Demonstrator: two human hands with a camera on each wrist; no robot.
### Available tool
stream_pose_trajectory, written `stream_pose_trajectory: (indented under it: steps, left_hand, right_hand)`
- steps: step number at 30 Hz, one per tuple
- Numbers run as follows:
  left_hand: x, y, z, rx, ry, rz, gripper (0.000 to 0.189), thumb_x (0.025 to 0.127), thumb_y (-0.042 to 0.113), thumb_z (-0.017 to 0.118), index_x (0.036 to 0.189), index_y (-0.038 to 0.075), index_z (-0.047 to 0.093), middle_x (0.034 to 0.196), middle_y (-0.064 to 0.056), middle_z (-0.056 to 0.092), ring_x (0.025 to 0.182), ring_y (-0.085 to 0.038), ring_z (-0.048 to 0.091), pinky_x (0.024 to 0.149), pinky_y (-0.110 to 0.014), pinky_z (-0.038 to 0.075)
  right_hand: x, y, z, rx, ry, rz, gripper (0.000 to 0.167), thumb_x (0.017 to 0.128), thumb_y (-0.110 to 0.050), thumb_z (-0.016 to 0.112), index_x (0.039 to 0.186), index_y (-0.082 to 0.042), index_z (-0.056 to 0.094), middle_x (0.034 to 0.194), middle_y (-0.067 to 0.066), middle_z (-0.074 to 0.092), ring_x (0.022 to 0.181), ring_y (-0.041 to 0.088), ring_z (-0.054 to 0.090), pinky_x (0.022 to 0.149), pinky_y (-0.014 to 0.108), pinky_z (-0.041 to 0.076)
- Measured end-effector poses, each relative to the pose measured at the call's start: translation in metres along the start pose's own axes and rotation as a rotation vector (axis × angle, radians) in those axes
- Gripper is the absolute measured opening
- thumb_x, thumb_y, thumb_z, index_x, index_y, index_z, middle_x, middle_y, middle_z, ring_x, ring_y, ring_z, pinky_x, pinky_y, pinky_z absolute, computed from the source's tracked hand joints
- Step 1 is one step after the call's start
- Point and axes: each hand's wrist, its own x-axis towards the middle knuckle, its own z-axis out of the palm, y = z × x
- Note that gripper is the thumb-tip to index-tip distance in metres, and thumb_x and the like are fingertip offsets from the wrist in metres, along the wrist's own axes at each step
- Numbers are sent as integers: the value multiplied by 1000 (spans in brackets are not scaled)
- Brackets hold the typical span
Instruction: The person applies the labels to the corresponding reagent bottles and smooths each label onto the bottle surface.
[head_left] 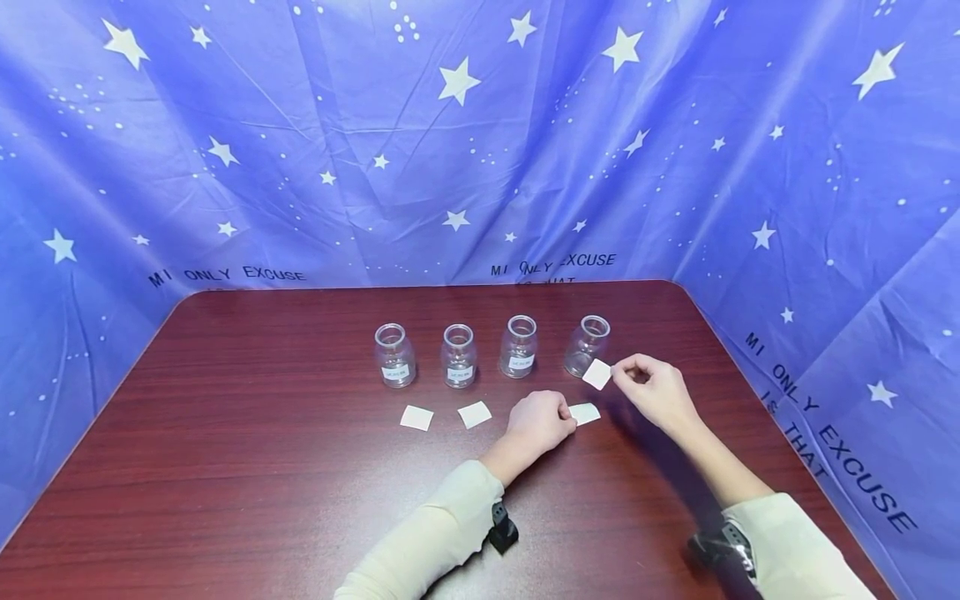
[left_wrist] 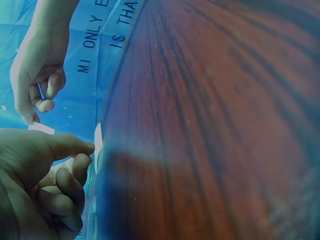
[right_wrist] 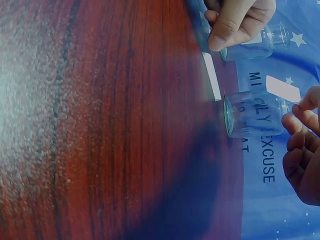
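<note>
Between thumb and fingertips my right hand (head_left: 657, 393) pinches a small white label (head_left: 597, 374), held up in front of the rightmost glass jar (head_left: 592, 337). My left hand (head_left: 537, 419), its fingers curled, grips the left edge of a white paper slip (head_left: 585, 413) low over the table. In the left wrist view, the thumb of the left hand (left_wrist: 50, 175) meets that slip (left_wrist: 98, 145). Three other jars stand in the row: the left jar (head_left: 394, 357), a second jar (head_left: 460, 357) and a third jar (head_left: 519, 347), each bearing a printed white label.
Two more white slips, one on the left (head_left: 417, 417) and another (head_left: 475, 414), lie on the dark red wooden table (head_left: 225, 450) in front of the jars. A blue star-patterned curtain (head_left: 420, 150) surrounds the table's back and sides.
</note>
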Motion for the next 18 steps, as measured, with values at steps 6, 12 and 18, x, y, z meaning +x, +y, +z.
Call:
stream_pose_trajectory:
  steps: [6,12,18]
  left_hand:
    - [1,-4,-2,-19,36,0,7,76,31,66,71,27,64,70,13,63,62,-4,56,51,-25,40]
    - [2,-8,-7,-88,94,0,9,80,34,64,75,26,64,62,15,58,57,-1,50,49,-22,37]
    - [2,-9,-14,-211,158,12,9,82,32,64,81,24,66,64,14,60,56,1,49,52,-19,36]
  right_hand:
    - [-1,-2,2,-5,-8,6,8,82,-15,62,80,-12,69,63,-3,56,56,3,44,54,20,36]
    - [-2,-5,6,1,-3,-4,7,81,-15,62,79,-12,69,62,-3,56,56,3,45,54,19,36]
    - [-4,-8,14,1,-16,-27,6,81,-14,63,80,-13,69,62,-4,56,54,2,45,53,20,37]
